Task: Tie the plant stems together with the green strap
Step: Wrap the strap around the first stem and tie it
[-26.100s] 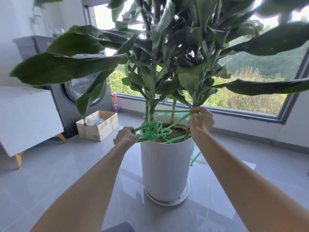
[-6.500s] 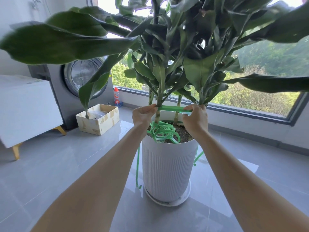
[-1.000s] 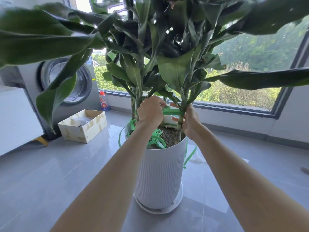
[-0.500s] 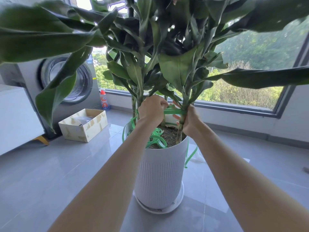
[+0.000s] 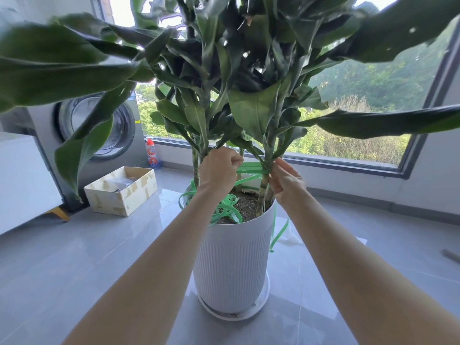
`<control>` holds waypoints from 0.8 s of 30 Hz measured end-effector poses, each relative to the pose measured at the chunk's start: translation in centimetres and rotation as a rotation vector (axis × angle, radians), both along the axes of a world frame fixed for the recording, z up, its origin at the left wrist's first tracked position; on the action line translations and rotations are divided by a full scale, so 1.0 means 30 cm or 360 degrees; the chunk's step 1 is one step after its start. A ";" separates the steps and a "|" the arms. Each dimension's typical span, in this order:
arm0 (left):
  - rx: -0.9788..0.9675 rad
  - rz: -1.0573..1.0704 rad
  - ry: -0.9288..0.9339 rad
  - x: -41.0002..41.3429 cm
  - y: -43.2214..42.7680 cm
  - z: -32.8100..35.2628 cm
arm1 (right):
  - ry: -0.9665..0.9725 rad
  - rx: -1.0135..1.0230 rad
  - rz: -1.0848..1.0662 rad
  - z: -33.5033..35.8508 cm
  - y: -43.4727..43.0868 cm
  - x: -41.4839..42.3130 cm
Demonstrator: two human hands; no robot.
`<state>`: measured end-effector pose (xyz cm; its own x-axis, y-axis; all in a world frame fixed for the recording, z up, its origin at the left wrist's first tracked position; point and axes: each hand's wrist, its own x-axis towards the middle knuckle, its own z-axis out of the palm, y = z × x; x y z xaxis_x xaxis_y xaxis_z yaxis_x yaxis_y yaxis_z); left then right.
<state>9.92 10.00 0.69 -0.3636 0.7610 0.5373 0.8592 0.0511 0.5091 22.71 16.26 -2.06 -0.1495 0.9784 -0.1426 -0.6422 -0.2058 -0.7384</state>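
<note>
A tall leafy plant grows from a white ribbed pot (image 5: 231,265) on the floor. Its stems (image 5: 264,188) rise from the soil. A green strap (image 5: 251,168) runs in a couple of bands between the left stems and the right stem, wrapping the right one. My left hand (image 5: 219,171) is a fist gripping the strap by the left stems. My right hand (image 5: 286,181) pinches the strap at the right stem. Loose coils of strap (image 5: 224,207) lie on the soil, and one end (image 5: 278,235) hangs down the pot's right side.
An open cardboard box (image 5: 122,189) sits on the grey tiled floor at the left, before a washing machine (image 5: 99,128). A red-capped bottle (image 5: 151,155) stands by the window sill. A white cabinet (image 5: 22,180) is at far left. Big leaves overhang my hands.
My right hand has shifted from behind the right stem to its right side, pinching the strap there. My left hand keeps its grip. The view has barely moved.
</note>
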 end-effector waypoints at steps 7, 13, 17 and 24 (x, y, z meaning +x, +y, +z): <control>0.0008 0.0077 0.0214 0.010 -0.023 0.026 | 0.0040 0.0031 -0.0067 0.017 -0.030 0.003; -0.0007 0.0103 0.0308 0.013 -0.020 0.040 | 0.0040 0.0020 -0.0115 0.020 -0.030 -0.003; -0.0074 0.0099 0.0326 0.009 -0.011 0.037 | 0.0053 -0.0063 -0.0221 0.022 -0.026 -0.026; -0.0109 0.0058 0.0332 -0.010 -0.005 0.037 | 0.0058 -0.0115 -0.0280 0.017 -0.008 -0.047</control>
<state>9.63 9.84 1.80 -0.2778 0.7866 0.5515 0.9426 0.1123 0.3146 21.29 16.03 -1.55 0.0166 0.9773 -0.2113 -0.6990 -0.1398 -0.7013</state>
